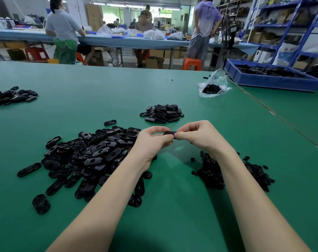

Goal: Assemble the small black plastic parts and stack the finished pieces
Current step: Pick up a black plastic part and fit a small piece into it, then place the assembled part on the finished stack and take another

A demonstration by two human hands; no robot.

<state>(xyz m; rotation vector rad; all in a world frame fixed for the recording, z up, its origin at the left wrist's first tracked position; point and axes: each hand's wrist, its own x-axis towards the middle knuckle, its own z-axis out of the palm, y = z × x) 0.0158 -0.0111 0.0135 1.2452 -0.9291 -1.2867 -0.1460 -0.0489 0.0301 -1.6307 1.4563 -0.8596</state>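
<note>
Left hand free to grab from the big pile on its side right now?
Probably not yet: the left hand and right hand both pinch one black part. The pile lies just beside it, nothing between.

Both forearms reach forward — left hand (152,140) and right hand (200,135) meet, fingers pinched.

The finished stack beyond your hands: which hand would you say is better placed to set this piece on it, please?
Probably the right hand: it pinches the black piece, and the stack lies just beyond.
</note>
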